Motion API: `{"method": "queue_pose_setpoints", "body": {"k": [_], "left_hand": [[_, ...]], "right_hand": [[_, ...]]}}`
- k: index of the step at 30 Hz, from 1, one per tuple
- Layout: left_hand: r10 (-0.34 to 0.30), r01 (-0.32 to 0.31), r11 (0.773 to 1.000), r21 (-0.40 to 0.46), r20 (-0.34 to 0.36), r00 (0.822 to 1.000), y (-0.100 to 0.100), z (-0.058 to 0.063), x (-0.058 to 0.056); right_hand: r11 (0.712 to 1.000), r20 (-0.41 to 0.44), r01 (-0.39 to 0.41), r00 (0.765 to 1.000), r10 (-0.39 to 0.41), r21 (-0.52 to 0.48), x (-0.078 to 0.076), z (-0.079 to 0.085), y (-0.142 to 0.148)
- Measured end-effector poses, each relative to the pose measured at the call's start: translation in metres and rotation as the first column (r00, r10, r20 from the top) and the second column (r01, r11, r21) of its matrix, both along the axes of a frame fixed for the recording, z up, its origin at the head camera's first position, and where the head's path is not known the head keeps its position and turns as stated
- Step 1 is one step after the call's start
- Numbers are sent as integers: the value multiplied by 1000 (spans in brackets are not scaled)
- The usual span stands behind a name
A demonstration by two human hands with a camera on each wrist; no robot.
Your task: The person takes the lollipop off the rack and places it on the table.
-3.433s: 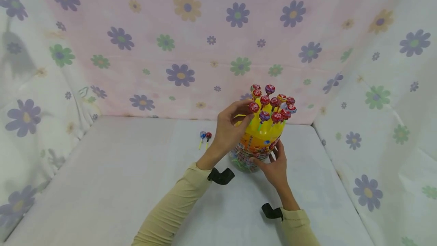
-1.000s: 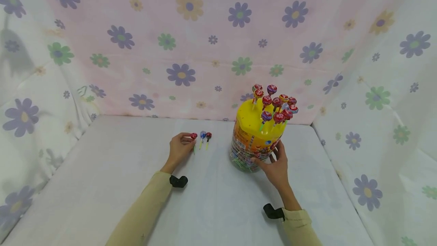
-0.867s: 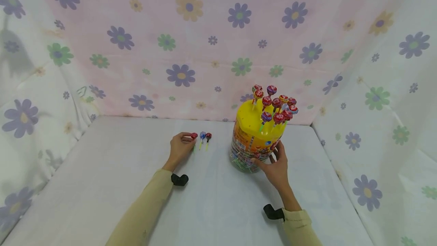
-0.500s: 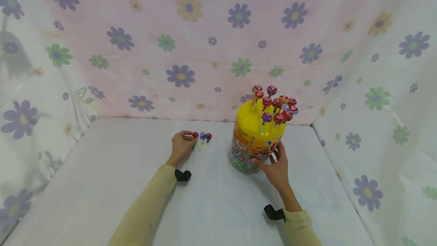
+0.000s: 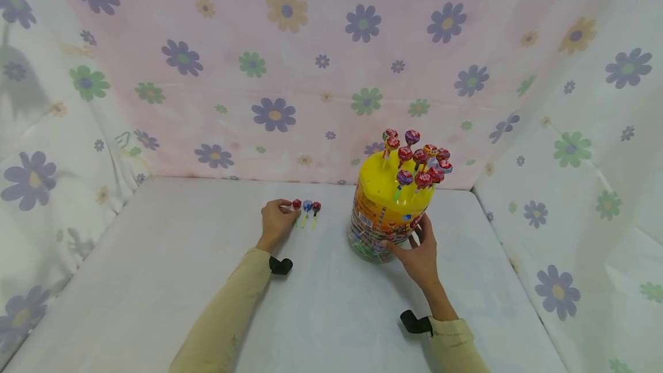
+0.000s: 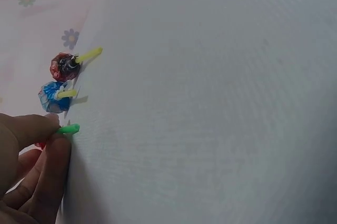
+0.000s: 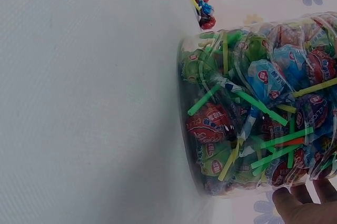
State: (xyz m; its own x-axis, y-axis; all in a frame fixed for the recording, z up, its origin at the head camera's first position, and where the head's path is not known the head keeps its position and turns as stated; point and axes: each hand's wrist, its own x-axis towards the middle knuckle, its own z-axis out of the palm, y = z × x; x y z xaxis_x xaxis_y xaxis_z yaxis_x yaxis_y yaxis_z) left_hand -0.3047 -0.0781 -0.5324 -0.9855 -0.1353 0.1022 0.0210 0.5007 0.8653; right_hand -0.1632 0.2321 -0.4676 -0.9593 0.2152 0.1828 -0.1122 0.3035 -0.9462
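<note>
My left hand point(image 5: 277, 223) pinches a red lollipop point(image 5: 297, 204) between thumb and fingers, low at the white table. Its green stick point(image 6: 69, 129) pokes out past the fingertips in the left wrist view, while the hand covers most of the head. Just right of it lie a blue lollipop point(image 5: 308, 205) and a dark red lollipop point(image 5: 316, 206), both with yellow sticks, side by side. My right hand point(image 5: 420, 256) grips the lower right side of a clear candy jar point(image 7: 253, 108) packed with wrapped lollipops. Several lollipops point(image 5: 404, 154) stand upright in its yellow lid point(image 5: 373, 171).
The white table point(image 5: 155, 281) runs back to a pink flowered cloth point(image 5: 223, 73). White flowered cloths hang at the left and right sides. Black curved pieces point(image 5: 281, 266) are worn at both wrists.
My left hand has taken a red lollipop from the front left of the lid down to the table, beside the other two, then shifted slightly right. The right hand keeps holding the jar.
</note>
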Motion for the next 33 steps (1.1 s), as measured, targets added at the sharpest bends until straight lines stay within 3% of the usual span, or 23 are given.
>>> {"method": "queue_pose_setpoints", "body": {"k": [11,16,19,22,26,33], "left_hand": [[-4,4,1000,29,-2,1000,-7,3,11],[-62,65,987,150,-21,998,-8,14,17],[-129,139,956,259,-57,990,-6,24,21],[-195,217,920,325,-100,976,0,35,23],[-255,304,885,353,-180,950,11,51,26],[-316,421,845,329,-328,890,30,88,41]], "right_hand": [[1000,-24,-7,1000,7,2,0,1,0],[1000,-23,-8,1000,8,7,0,1,0],[1000,-18,-6,1000,6,4,1,2,0],[1000,-9,-3,1000,3,3,1,2,-1],[1000,-9,-3,1000,3,6,1,2,-1],[1000,-7,-4,1000,4,-1,2,2,-1]]}}
